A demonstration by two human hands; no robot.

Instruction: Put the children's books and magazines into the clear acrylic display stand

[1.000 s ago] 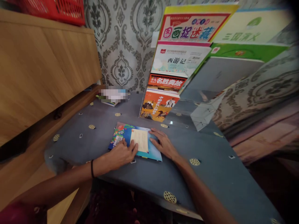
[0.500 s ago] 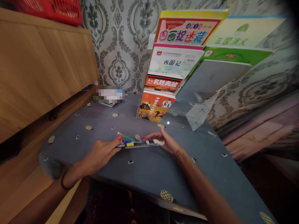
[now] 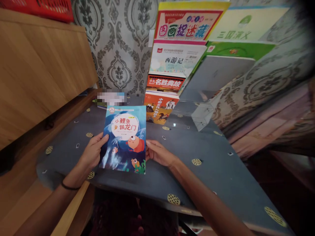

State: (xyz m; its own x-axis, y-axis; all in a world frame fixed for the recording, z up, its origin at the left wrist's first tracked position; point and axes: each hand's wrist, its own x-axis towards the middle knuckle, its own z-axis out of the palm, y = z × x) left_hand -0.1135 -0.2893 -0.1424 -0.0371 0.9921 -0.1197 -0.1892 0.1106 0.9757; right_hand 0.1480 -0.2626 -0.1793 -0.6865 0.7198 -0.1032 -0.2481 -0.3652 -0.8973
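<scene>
A blue picture book with orange fish on its cover is held tilted up above the table, its front facing me. My left hand grips its left edge, thumb on the cover and the other fingers hidden behind. At the right edge, my right hand is closed on the book, with some fingers out of sight behind it. Just beyond stands a clear display rack with several books in tiers, among them an orange book at the bottom and a yellow-topped book at the top.
The table wears a grey-blue cloth with a pineapple print. A small pile of books, partly blurred out, lies at its far left. A wooden cabinet with a red basket on it stands left. A pink curtain hangs right.
The book was edge-on and low between both hands; now it is raised with its cover turned towards me. Both hands have shifted left with it. The view has moved slightly.
</scene>
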